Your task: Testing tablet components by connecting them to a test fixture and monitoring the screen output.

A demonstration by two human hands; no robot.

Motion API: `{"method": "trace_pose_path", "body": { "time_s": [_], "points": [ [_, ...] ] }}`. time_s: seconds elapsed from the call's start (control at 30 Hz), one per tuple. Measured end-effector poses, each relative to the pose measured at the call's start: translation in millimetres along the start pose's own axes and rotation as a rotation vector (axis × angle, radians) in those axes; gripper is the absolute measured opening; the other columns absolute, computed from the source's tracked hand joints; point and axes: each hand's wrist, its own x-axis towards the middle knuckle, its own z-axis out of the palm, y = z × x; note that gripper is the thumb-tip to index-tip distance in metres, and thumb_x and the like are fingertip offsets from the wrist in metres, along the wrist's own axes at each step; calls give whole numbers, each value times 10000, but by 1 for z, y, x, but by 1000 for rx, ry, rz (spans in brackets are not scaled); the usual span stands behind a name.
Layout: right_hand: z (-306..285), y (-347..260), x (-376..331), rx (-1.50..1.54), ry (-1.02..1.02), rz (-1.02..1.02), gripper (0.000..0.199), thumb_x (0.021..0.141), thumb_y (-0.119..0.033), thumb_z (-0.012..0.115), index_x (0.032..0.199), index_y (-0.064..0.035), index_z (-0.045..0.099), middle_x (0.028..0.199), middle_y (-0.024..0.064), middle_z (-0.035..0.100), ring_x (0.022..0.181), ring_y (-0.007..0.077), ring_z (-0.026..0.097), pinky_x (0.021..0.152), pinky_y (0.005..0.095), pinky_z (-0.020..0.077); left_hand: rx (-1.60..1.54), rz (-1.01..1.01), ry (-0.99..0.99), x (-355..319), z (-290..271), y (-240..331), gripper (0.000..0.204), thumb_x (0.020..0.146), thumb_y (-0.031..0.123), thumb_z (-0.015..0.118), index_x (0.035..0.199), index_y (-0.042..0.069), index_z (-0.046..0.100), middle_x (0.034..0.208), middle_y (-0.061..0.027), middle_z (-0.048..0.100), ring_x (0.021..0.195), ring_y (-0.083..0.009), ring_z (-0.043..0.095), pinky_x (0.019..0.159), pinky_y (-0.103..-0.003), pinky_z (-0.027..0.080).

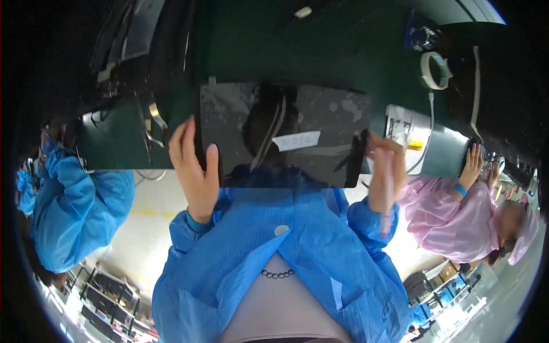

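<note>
The left hand point(195, 168) has its fingers extended and apart from the thumb, whose tip overlaps the left edge of a dark, glossy panel point(229, 123). The panel is at the near side of the bench point(326, 54), between both hands, bearing a white label point(296, 140). At its right edge are the right hand's point(386, 166) blurred fingers; I cannot tell whether they are closed.
</note>
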Motion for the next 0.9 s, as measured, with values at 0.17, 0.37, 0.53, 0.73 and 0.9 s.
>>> {"method": "trace_pose_path", "body": {
  "time_s": [0.17,0.37,0.53,0.73,0.9],
  "points": [
    [3,-22,-3,-265,-20,-72,220,808,-33,618,982,-37,484,952,191,626,891,362,633,746,369,493,-232,-48,26,2,1,13,449,896,180,518,1300,22,406,1295,-185,409,1197,-335,393,1021,-390,286],
    [-8,-19,-5,78,78,40,366,798,-45,652,1080,-63,419,1034,145,506,939,235,500,867,320,407,-631,-130,-137,12,-20,28,455,922,148,492,1319,-16,340,1336,-170,398,1243,-262,382,1056,-339,247],
    [-37,-62,-18,579,125,321,411,800,-107,663,1125,-86,411,1047,104,486,955,185,467,892,284,366,-728,-141,-219,25,-68,63,474,921,158,499,1329,-12,328,1327,-165,405,1219,-239,405,1036,-319,282],
    [-71,-125,-17,935,94,377,296,812,-58,618,1051,-103,450,972,6,468,943,119,449,866,234,347,-741,-5,-288,68,-143,111,496,899,137,519,1337,-7,337,1338,-133,388,1198,-213,415,1018,-308,305],
    [-98,-199,1,1002,14,195,303,791,-36,593,1038,-106,433,952,0,447,886,108,436,797,215,343,-959,-16,-341,99,-206,143,553,874,104,549,1364,7,313,1331,-106,403,1163,-172,445,962,-291,368]
  ]
}}
